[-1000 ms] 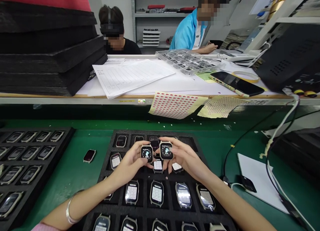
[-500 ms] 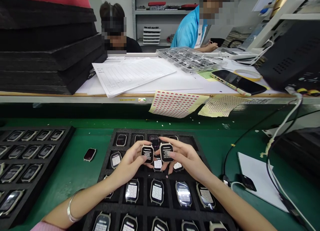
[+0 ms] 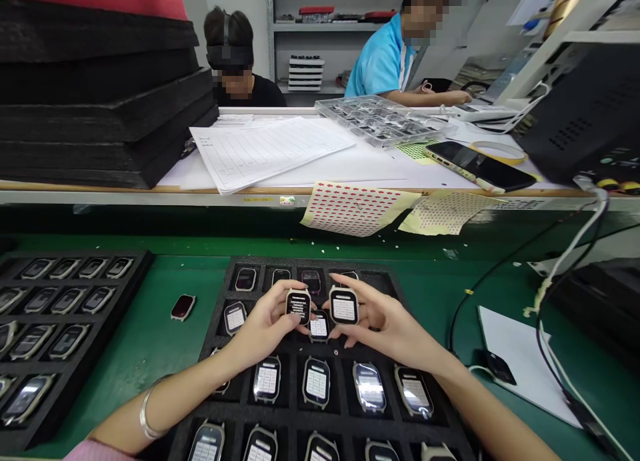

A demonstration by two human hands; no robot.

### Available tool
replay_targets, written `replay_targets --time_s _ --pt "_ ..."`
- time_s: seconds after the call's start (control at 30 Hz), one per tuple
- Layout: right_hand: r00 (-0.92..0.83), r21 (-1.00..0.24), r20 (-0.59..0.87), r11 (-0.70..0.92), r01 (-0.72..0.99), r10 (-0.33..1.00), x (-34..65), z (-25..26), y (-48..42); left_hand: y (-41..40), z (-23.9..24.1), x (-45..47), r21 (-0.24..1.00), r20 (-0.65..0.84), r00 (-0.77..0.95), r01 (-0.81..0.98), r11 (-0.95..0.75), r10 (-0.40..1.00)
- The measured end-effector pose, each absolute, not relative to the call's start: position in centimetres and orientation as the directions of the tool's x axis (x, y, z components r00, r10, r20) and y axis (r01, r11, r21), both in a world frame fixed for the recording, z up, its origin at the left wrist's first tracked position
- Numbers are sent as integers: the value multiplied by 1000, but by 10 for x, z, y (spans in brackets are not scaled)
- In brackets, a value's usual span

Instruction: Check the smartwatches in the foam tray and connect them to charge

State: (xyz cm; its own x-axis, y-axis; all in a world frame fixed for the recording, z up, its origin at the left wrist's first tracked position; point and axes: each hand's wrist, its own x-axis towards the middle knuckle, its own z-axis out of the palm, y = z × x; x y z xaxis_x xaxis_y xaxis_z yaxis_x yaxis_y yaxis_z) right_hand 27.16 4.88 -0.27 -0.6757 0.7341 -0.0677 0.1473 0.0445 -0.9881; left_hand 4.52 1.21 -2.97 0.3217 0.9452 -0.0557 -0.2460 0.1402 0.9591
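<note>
My left hand [image 3: 263, 328] grips a smartwatch body [image 3: 298, 306] whose dark screen shows lines of text. My right hand [image 3: 385, 324] grips a second smartwatch body [image 3: 343, 306] with a white grid on its screen. Both are held side by side, upright, just above a black foam tray [image 3: 287, 404] on the green mat. The tray's pockets hold several more watch bodies, many with lit screens. A silver bracelet [image 3: 146, 414] sits on my left wrist.
A second black tray [image 3: 133, 269] of watch bodies lies at the left, and one loose watch body [image 3: 182, 307] rests on the mat between trays. Cables and a white sheet [image 3: 520, 361] are at the right. Behind, a raised shelf carries stacked foam, papers, sticker sheets and a phone; two people sit beyond.
The right watch's screen went from a dial to dark text to a white grid. The left watch's screen went from a dial to text. Both hands stayed nearly in place.
</note>
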Motion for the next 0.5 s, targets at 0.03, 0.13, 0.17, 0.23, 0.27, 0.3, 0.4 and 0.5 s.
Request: replay_targets --time_s 0.03,0.13,0.17,0.23,0.27,0.3,0.4,0.5 --pt "-651 -959 -58 139 247 756 279 -3 53 12 -29 45 958 -54 322 -248 140 945" --pt "-557 -734 37 401 548 830 307 -9 70 12 -27 46 958 -58 326 -248 145 944" --pt "-537 -649 87 457 609 839 316 -13 76 12 -26 46 958 -65 328 -244 151 943" --pt "-530 -536 162 525 661 832 330 -22 88 12 -25 47 958 -84 329 -233 167 941" --pt "-538 -506 178 545 668 824 336 -26 93 12 -24 47 958 -91 327 -229 173 941" --pt "-549 -489 179 558 670 816 340 -30 96 12 -24 47 958 -97 326 -226 177 940" --pt "-575 -453 156 576 681 803 349 -33 100 12 -25 48 958 -92 331 -227 174 939" --pt "-588 -437 156 589 679 794 350 -26 99 12 -26 48 958 -85 337 -230 170 938"
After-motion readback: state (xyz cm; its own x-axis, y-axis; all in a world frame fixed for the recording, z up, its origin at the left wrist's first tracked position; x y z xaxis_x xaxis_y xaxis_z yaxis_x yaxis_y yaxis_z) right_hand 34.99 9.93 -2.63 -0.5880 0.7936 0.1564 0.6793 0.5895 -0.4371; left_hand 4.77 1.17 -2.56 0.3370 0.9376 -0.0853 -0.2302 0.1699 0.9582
